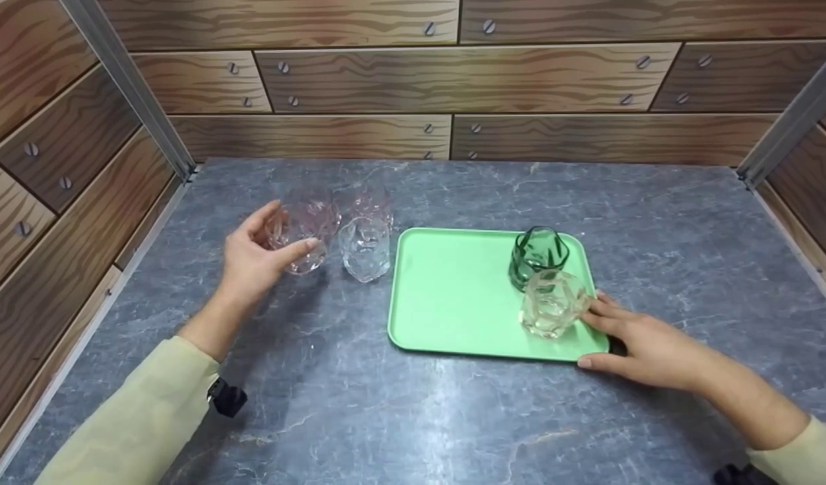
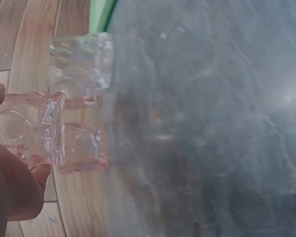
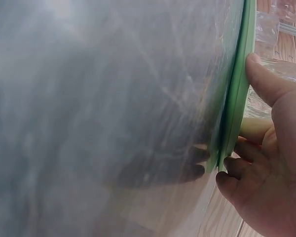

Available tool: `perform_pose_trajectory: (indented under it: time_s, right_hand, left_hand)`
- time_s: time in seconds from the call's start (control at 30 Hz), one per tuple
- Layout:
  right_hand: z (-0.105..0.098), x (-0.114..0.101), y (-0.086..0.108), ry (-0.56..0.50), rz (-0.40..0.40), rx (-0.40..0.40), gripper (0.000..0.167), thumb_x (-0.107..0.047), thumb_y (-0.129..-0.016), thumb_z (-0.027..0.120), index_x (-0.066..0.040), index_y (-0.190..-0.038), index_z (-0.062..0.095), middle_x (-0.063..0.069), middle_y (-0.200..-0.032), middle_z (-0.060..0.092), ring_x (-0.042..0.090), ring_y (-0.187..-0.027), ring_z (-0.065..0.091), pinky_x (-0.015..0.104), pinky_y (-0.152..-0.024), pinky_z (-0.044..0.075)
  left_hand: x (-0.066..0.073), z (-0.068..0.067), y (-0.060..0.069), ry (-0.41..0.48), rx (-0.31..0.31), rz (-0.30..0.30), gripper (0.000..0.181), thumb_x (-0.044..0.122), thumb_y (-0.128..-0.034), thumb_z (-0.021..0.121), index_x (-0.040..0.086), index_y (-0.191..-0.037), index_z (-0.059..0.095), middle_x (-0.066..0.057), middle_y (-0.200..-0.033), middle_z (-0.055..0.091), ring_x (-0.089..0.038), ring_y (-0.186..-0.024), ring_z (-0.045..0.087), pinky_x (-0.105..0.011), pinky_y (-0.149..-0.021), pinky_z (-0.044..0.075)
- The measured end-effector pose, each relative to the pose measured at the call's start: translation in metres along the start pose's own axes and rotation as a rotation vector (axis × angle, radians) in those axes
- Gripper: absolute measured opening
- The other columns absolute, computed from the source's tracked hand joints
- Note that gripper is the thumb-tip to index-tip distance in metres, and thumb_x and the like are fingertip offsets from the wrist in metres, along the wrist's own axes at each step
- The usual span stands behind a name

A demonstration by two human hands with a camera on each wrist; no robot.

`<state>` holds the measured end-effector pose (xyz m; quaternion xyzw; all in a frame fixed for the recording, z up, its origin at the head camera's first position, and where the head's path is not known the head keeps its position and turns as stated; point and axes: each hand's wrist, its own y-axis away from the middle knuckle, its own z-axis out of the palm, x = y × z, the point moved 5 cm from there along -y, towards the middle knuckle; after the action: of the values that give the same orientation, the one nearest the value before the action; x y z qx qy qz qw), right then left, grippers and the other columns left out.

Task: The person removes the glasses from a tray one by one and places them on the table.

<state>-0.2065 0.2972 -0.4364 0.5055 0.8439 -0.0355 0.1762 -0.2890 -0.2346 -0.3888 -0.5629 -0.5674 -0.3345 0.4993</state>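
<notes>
In the head view my left hand (image 1: 251,263) holds a pale pink glass (image 1: 304,252) between thumb and fingers; the left wrist view shows this glass (image 2: 32,128) from the side. A clear glass (image 1: 364,252) stands just right of it, with pink glasses (image 1: 372,202) behind. My right hand (image 1: 655,347) grips the right front corner of the green tray (image 1: 453,296), thumb at the front rim and fingers along the right side. On that end of the tray are a dark green glass (image 1: 537,259) and a pale yellowish glass (image 1: 551,306), the latter close against my fingers.
Under everything lies a grey marbled tabletop (image 1: 359,411). Wood-patterned panels (image 1: 453,81) close off the back and both sides, with metal posts (image 1: 126,81) at the rear corners. The tray's left edge is close to the clear glass.
</notes>
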Motion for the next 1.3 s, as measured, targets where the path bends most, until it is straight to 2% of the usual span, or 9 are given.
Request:
perform_pose_trajectory:
  time_s: [0.17, 0.37, 0.6, 0.8, 1.13, 1.3]
  right_hand:
    - [0.0, 0.0, 0.0, -0.002, 0.008, -0.009, 0.094, -0.07, -0.095, 0.065, 0.002, -0.153, 0.052, 0.029, -0.163, 0.037, 0.054, -0.151, 0.029, 0.074, -0.116, 0.03]
    - [0.0, -0.001, 0.001, -0.001, 0.008, -0.011, 0.094, -0.07, -0.094, 0.065, 0.002, -0.153, 0.052, 0.029, -0.163, 0.037, 0.054, -0.151, 0.029, 0.075, -0.115, 0.03]
    - [-0.001, -0.001, 0.001, -0.004, -0.012, 0.007, 0.092, -0.068, -0.095, 0.067, 0.003, -0.152, 0.053, 0.029, -0.162, 0.038, 0.054, -0.15, 0.03, 0.073, -0.115, 0.032]
    - [-0.001, -0.001, 0.001, -0.017, -0.015, 0.018, 0.091, -0.067, -0.095, 0.068, 0.003, -0.151, 0.054, 0.029, -0.161, 0.04, 0.054, -0.15, 0.031, 0.073, -0.115, 0.033]
    - [0.0, 0.0, 0.002, -0.017, -0.002, 0.014, 0.092, -0.068, -0.094, 0.067, 0.003, -0.151, 0.054, 0.029, -0.161, 0.039, 0.054, -0.15, 0.03, 0.073, -0.116, 0.032]
    - [-0.001, -0.001, 0.001, -0.013, -0.006, 0.005, 0.093, -0.069, -0.095, 0.066, 0.003, -0.152, 0.053, 0.029, -0.162, 0.039, 0.054, -0.15, 0.03, 0.073, -0.116, 0.032]
  left_hand:
    - [-0.017, 0.002, -0.003, -0.022, -0.003, -0.025, 0.089, 0.016, -0.0821, 0.095, 0.001, -0.157, 0.048, -0.018, -0.15, 0.06, -0.026, -0.139, 0.057, -0.038, -0.112, 0.051]
    - [-0.027, 0.008, -0.005, 0.026, -0.015, -0.03, 0.087, 0.01, -0.082, 0.093, -0.001, -0.156, 0.048, -0.023, -0.151, 0.058, -0.033, -0.139, 0.056, -0.043, -0.113, 0.05]
    - [-0.033, 0.013, -0.007, 0.031, -0.043, -0.039, 0.089, 0.012, -0.0833, 0.093, -0.003, -0.157, 0.045, -0.025, -0.153, 0.055, -0.034, -0.142, 0.053, -0.043, -0.117, 0.046]
    - [-0.039, 0.012, -0.01, 0.017, -0.038, -0.051, 0.09, 0.013, -0.0837, 0.093, -0.002, -0.158, 0.045, -0.023, -0.155, 0.054, -0.033, -0.144, 0.051, -0.041, -0.118, 0.045]
    - [-0.044, 0.016, -0.015, 0.062, -0.026, -0.05, 0.088, 0.009, -0.0832, 0.092, -0.003, -0.157, 0.045, -0.025, -0.153, 0.054, -0.033, -0.143, 0.053, -0.04, -0.118, 0.045]
    - [-0.048, 0.013, -0.015, 0.067, -0.022, -0.062, 0.091, 0.009, -0.0838, 0.092, -0.003, -0.159, 0.043, -0.024, -0.155, 0.053, -0.033, -0.145, 0.051, -0.039, -0.119, 0.043]
